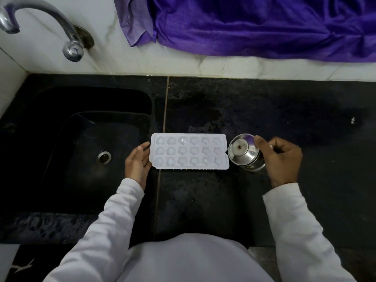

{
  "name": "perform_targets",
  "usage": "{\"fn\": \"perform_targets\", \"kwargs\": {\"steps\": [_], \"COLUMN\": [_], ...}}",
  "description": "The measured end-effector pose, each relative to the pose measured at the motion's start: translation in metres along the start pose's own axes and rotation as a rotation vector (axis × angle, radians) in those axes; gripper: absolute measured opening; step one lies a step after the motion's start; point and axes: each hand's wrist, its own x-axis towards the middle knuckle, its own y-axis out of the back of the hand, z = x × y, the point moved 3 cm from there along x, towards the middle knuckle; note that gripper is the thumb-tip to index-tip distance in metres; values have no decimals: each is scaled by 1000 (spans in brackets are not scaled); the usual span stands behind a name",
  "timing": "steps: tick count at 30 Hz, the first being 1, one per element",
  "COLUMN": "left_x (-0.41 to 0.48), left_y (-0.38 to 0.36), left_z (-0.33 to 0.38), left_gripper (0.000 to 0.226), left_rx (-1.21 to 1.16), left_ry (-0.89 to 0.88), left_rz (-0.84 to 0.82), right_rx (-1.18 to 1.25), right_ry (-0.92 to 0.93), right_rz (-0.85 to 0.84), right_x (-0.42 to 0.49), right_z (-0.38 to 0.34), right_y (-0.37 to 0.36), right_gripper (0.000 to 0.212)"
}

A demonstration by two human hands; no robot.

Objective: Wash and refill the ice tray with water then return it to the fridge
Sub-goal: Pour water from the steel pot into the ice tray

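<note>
A white plastic ice tray with heart, flower and star moulds lies flat on the black counter, just right of the sink. My left hand rests with straight fingers against the tray's left end. My right hand grips a small steel cup, which tilts with its mouth toward the tray's right end. I cannot tell whether water sits in the moulds.
A black sink with a steel drain lies at the left, under a chrome tap on the white wall. Purple cloth hangs over the ledge behind. Black counter stretches to the right.
</note>
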Motion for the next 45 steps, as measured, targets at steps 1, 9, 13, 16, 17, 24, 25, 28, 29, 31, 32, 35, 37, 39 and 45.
{"fn": "perform_targets", "kwargs": {"steps": [1, 9, 13, 16, 17, 24, 25, 28, 29, 31, 32, 35, 37, 39, 45], "left_x": [0, -1, 0, 0, 0, 0, 0, 1, 1, 0, 0, 1, 0, 0, -2], "left_y": [0, 0, 0, 0, 0, 1, 1, 0, 0, 0, 0, 0, 0, 0, -2], "left_z": [0, 0, 0, 0, 0, -1, -1, -1, -1, -1, -1, -1, -1, 0, 1], "left_gripper": [31, 32, 30, 30, 30, 31, 31, 31, 31, 31, 31, 30, 29, 29, 27], "left_rx": [1, -1, -2, -5, -5, -12, -13, -13, -13, -17, -19, -21, -24, -26, -40], "left_ry": [0, -3, -2, -8, -9, -11, -10, -6, -4, -3, -2, -3, -5, -5, -1], "left_rz": [-1, 0, 2, 2, 1, 9, 9, 7, 7, 7, 8, 12, 11, 8, 12], "right_rx": [-10, -86, -119, -126, -128, -136, -136, -136, -136, -137, -140, -142, -140, -139, -136], "right_ry": [4, 17, 35, 32, 29, 15, 13, 13, 16, 20, 22, 25, 29, 31, 39], "right_rz": [-3, -29, -34, -37, -39, -42, -42, -44, -44, -45, -45, -46, -44, -45, -44], "right_x": [-1, -1, -1, -1, -1, -1, -1, -2, -2, -2, -2, -2, -2, -1, -1], "right_z": [1, 4, 2, 1, 1, -1, -1, -2, -2, -1, -1, -2, -2, -2, -2], "right_y": [1, 3, 2, 2, 2, 2, 3, 3, 3, 3, 3, 2, 2, 2, 2], "right_gripper": [47, 44, 42, 42, 42, 41, 41, 40, 40, 40, 40, 41, 41, 40, 40]}}
